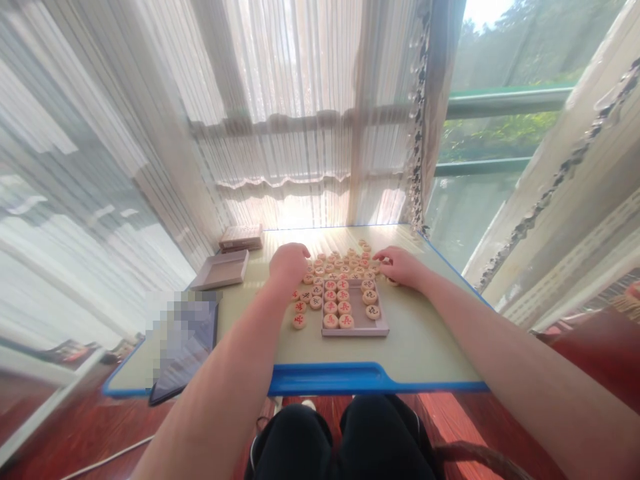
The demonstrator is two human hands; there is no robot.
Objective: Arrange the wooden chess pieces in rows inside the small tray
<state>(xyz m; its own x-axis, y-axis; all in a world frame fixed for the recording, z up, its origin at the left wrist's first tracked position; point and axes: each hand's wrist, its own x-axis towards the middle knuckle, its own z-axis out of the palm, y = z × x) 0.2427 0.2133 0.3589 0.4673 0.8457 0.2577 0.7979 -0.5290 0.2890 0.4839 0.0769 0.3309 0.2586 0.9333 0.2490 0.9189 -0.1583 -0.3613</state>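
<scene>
Round wooden Chinese chess pieces point(345, 269) with red and dark characters lie in a loose cluster on the table. In front of them is a shallow box point(356, 327); two columns of red-marked pieces point(331, 307) fill its left side, and several dark-marked pieces point(372, 312) sit along its right. My left hand point(290, 263) is curled at the cluster's left edge, its fingers mostly hidden behind the hand. My right hand point(403, 265) is at the right edge, thumb and fingers bent together around a piece at the cluster's side.
A second open box or lid point(223, 269) lies at the table's back left, near a closed carton point(241, 237). A tablet-like device point(187, 357) rests at the left edge. The table point(425, 347) has a raised blue front rim; sheer curtains point(300, 147) hang behind it.
</scene>
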